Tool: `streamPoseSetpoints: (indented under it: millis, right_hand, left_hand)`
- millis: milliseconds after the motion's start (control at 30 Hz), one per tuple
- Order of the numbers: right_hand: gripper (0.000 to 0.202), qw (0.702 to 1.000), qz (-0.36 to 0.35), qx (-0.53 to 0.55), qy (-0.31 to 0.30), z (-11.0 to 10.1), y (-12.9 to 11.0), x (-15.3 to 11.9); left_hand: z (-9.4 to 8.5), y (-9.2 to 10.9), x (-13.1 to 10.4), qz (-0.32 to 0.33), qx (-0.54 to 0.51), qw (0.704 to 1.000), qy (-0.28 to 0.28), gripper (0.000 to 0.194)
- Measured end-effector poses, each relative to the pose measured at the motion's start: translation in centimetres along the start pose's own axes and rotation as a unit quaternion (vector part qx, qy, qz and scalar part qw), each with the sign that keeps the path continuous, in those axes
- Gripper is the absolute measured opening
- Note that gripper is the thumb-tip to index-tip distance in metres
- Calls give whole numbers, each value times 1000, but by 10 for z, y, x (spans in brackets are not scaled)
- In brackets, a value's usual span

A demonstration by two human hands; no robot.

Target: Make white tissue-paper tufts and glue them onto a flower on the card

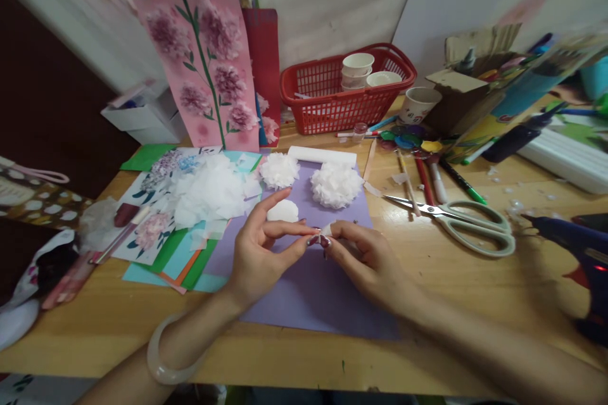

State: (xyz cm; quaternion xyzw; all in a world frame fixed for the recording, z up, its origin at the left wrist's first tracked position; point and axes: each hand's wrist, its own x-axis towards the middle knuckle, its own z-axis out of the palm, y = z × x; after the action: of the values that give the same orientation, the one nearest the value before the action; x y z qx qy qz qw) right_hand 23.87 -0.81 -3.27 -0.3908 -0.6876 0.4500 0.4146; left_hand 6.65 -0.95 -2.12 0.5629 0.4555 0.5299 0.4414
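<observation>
My left hand (pixel 268 243) and my right hand (pixel 363 259) meet over a purple paper sheet (pixel 327 304), fingertips pinched on a small piece of white tissue paper (pixel 327 230). Most of that piece is hidden by my fingers. Just beyond my hands lie two white ruffled paper flowers, a smaller one (pixel 280 170) and a fuller one (pixel 336 184). A white round piece (pixel 283 211) rests partly behind my left hand. Behind the flowers is a white roll (pixel 322 155). To the left, loose white tissue pieces (pixel 206 190) are heaped on coloured paper (pixel 164 259).
Grey-handled scissors (pixel 468 221) lie open at the right, near a blue glue gun (pixel 574 247) with a red light. A red basket (pixel 323 107) holding paper cups stands at the back, beside a pink flower picture (pixel 204 69). Pens and paint pots (pixel 408 140) lie nearby.
</observation>
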Motion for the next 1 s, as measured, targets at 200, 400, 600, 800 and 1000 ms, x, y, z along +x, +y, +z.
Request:
streamPoseSetpoints:
  millis: [200, 400, 600, 800, 1000]
  right_hand:
    - [20, 1000, -8, 15, -2, 0, 0, 0]
    - [19, 1000, -12, 28, 5, 0, -1, 1]
    - [19, 1000, -17, 24, 3, -2, -1, 0]
    - [21, 1000, -14, 10, 1, -1, -4, 1]
    - [22, 1000, -11, 10, 1, -2, -3, 1]
  left_hand:
    - [-1, 0, -1, 6, 23, 1000, 5, 62]
    - [-2, -3, -2, 10, 28, 1000, 7, 63]
    - [0, -3, -2, 19, 23, 999, 12, 62]
    - [0, -3, -2, 13, 19, 1000, 13, 62]
    - [-2, -6, -2, 0, -6, 1000, 1, 63]
